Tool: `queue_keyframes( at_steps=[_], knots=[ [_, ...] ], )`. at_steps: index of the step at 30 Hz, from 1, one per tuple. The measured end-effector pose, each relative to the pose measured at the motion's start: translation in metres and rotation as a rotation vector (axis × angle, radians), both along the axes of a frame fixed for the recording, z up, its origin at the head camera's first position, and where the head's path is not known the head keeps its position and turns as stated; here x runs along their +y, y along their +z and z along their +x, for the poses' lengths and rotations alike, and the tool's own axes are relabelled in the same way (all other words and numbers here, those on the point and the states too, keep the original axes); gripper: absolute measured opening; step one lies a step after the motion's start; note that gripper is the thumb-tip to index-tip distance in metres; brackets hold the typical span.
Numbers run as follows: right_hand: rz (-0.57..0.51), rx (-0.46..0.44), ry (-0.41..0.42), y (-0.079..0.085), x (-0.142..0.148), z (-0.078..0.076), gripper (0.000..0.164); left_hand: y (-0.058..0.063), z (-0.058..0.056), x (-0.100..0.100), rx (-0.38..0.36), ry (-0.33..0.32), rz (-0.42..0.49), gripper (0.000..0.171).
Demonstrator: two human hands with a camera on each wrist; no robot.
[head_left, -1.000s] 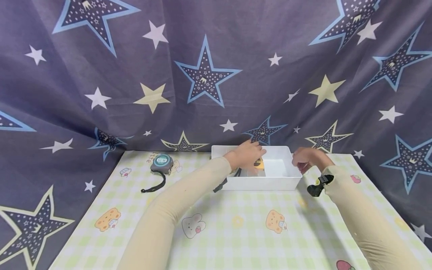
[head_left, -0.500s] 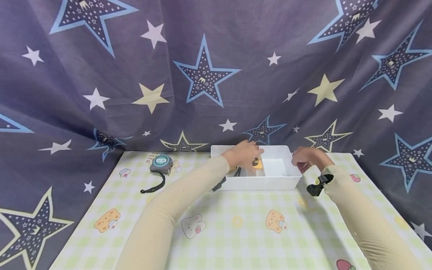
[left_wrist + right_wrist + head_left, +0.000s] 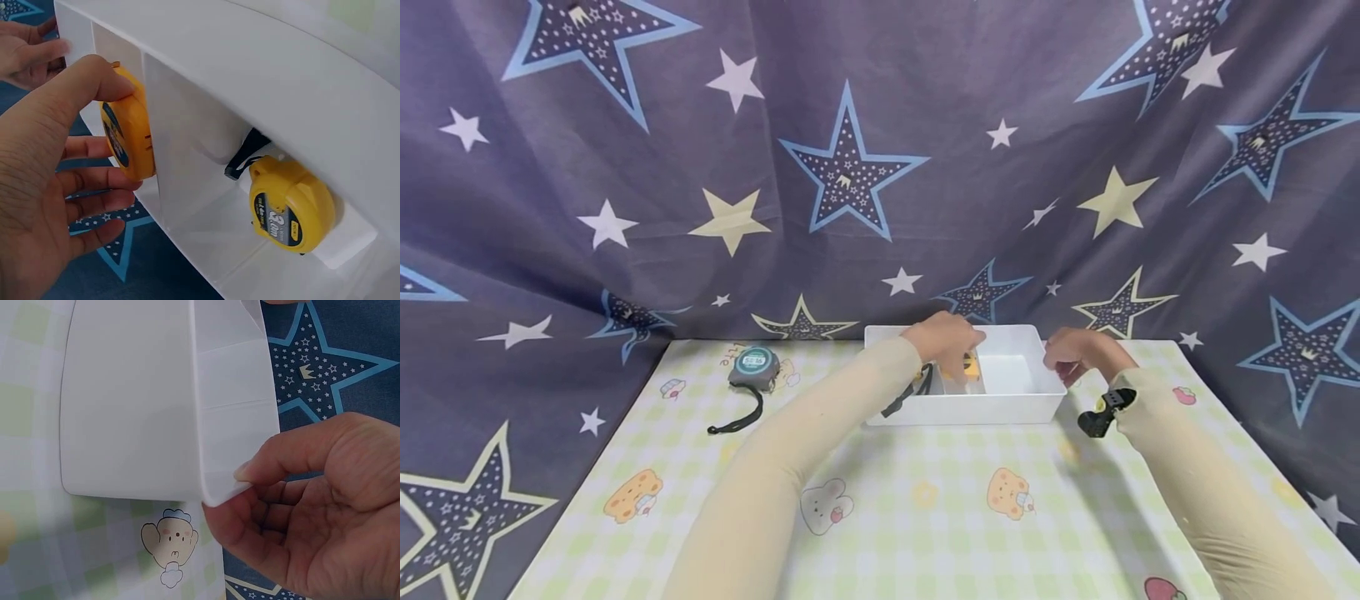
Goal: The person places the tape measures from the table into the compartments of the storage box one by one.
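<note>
A white divided box [image 3: 962, 410] stands at the back of the table. My left hand [image 3: 946, 337] reaches into it and, in the left wrist view, pinches an orange tape measure [image 3: 134, 134] between thumb and fingers, beside a divider in the middle compartment. A yellow tape measure [image 3: 290, 206] with a black wrist strap [image 3: 247, 153] lies in the left compartment. With thumb and index finger, my right hand [image 3: 325, 506] pinches the rim of the box's right end wall. The underside of the orange tape measure is partly hidden in the head view.
A grey tape measure with a teal face [image 3: 754, 367] lies on the table left of the box, its black strap [image 3: 737, 421] trailing forward. A checked cloth [image 3: 925, 533] covers the table. Behind the box hangs a dark star-patterned curtain [image 3: 820, 275].
The head view has shifted slightly. My left wrist has turned a little, and more of the black strap shows beside it. My right hand has stayed on the box's rim.
</note>
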State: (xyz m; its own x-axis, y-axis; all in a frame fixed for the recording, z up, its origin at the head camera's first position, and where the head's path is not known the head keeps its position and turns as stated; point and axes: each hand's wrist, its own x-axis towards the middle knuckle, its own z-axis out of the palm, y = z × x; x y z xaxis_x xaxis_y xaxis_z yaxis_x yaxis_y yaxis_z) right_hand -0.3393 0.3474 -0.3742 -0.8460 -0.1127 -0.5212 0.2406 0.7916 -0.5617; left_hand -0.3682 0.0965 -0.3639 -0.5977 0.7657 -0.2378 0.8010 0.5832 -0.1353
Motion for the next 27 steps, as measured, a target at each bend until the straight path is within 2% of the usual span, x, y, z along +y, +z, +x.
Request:
queue_keyframes(
  at_steps=[4, 9, 19, 27],
  knots=[
    [0.003, 0.0, 0.004, 0.001, -0.001, 0.0, 0.013, 0.006, 0.002, 0.001, 0.012, -0.008, -0.022, 0.063],
    [0.0, 0.005, 0.001, 0.002, -0.001, 0.0, 0.013, 0.01, 0.0, 0.002, 0.048, 0.015, -0.008, 0.059],
    [-0.009, 0.004, -0.025, 0.001, -0.001, 0.001, 0.012, -0.001, -0.009, -0.001, 0.076, 0.005, 0.015, 0.072],
    [0.02, 0.01, 0.002, 0.002, -0.002, 0.002, 0.013, -0.008, -0.01, -0.002, 0.106, 0.03, -0.008, 0.083]
  ],
)
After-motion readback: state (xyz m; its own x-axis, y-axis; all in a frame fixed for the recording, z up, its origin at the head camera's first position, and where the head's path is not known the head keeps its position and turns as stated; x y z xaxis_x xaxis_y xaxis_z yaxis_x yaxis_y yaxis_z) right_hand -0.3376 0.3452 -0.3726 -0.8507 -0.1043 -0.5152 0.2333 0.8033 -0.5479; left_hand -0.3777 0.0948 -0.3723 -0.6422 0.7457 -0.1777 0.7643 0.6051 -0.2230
